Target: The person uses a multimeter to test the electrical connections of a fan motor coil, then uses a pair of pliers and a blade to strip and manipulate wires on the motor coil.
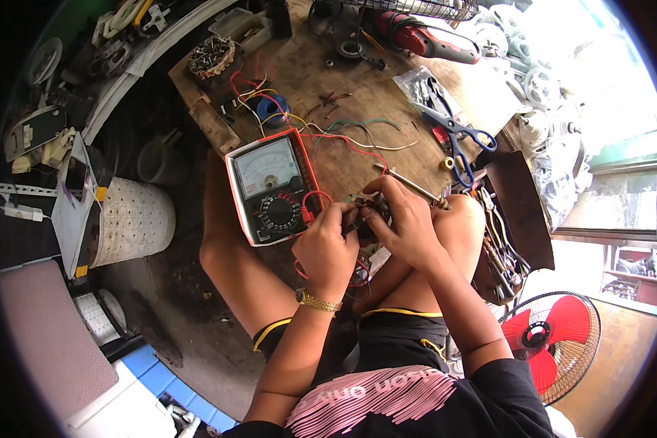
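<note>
Red-rimmed, an analog multimeter rests just left of a person's bare hands. To the multimeter's right, the left hand and right hand, fingertips drawn narrow, hold a small part between them, its details mostly hidden. Beyond the multimeter sits a blue spool; well to the multimeter's right lie blue-handled scissors.
</note>
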Action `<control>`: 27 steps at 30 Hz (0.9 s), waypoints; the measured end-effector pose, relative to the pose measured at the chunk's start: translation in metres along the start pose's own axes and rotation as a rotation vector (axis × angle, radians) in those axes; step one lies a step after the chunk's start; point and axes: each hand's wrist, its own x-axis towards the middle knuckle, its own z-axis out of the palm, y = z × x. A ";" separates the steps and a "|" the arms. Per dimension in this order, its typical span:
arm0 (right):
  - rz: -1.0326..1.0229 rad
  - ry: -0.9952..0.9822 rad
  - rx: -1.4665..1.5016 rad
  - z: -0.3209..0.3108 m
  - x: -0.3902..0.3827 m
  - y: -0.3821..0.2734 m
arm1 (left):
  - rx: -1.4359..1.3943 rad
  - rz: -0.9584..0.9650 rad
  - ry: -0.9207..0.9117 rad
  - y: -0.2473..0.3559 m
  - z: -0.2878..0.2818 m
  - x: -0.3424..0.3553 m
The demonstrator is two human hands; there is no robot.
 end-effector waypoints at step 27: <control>0.800 -0.074 1.670 0.010 -0.158 -0.007 | -0.169 0.054 -0.052 -0.006 0.006 0.014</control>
